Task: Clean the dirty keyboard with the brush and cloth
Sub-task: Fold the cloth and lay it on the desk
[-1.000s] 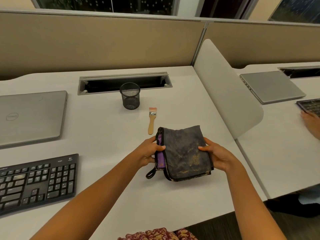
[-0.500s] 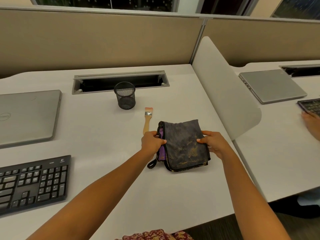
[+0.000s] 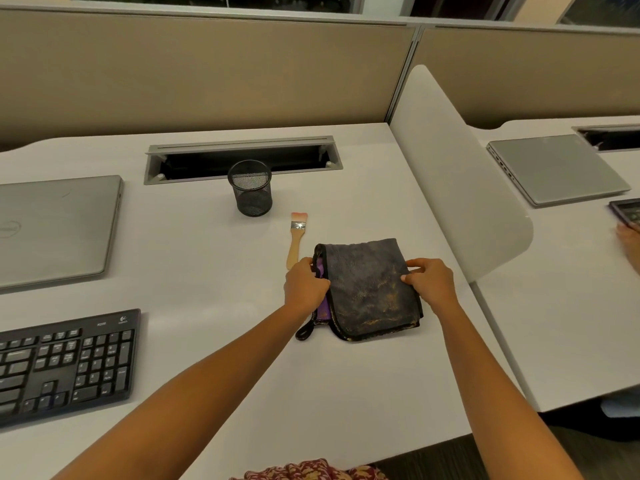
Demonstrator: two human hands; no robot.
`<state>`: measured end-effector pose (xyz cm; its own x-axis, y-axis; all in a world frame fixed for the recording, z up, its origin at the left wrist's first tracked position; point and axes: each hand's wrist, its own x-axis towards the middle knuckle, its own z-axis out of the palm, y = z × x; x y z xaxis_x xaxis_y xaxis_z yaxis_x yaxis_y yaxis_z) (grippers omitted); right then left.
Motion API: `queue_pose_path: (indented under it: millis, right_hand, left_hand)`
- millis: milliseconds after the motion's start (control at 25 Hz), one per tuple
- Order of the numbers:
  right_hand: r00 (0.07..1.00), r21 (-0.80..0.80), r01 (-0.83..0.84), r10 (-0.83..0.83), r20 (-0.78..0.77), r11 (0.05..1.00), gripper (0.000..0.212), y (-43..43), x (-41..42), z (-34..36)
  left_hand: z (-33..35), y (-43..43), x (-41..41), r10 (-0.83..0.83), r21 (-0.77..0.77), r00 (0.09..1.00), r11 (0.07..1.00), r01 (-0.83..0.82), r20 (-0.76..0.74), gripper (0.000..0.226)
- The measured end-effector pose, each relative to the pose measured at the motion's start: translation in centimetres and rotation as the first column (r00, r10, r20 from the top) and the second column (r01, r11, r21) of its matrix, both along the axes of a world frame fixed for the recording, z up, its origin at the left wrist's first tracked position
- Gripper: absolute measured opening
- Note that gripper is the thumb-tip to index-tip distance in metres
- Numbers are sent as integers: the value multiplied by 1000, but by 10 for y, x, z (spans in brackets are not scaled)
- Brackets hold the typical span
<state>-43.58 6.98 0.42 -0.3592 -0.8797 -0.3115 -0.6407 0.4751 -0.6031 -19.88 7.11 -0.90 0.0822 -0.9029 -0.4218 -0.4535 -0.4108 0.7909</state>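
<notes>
White desk under my fingers. Closed laptop far left of them. Black keyboard well left of my fingers, nearer me, untouched. Folded dark cloth, stained, flat on desk between my hands. My left hand pinches its left edge, fingers curled. My right hand pinches its right edge likewise. Mesh cup beyond my left fingers. Brush lies flat, handle end just beside my left fingertips.
</notes>
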Motion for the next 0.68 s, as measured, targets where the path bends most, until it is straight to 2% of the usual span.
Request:
queue_pose_path:
  millis: [120, 280, 440, 600, 680]
  right_hand:
    - [997, -38, -24, 21, -75, 999, 39, 7, 5, -3]
    - [992, -80, -40, 31, -122, 996, 37, 13, 17, -5]
    - [958, -189, -204, 156, -241, 960, 32, 18, 29, -16]
    - [891, -97, -363, 314, -328, 927, 42, 16, 40, -29]
    - [846, -58, -435, 386, -369, 899, 46, 13, 43, -34]
  left_hand:
    - [0, 2, 0, -82, -88, 987, 992, 95, 139, 65]
    - [-3, 9, -4, -190, -151, 950, 961, 231, 247, 70]
    - [-10, 17, -8, -344, -141, 749, 855, 499, 566, 83]
    - [-13, 10, -10, -432, -69, 553, 741, 668, 713, 93]
    - [-16, 5, -7, -479, -11, 485, 703, 711, 732, 99]
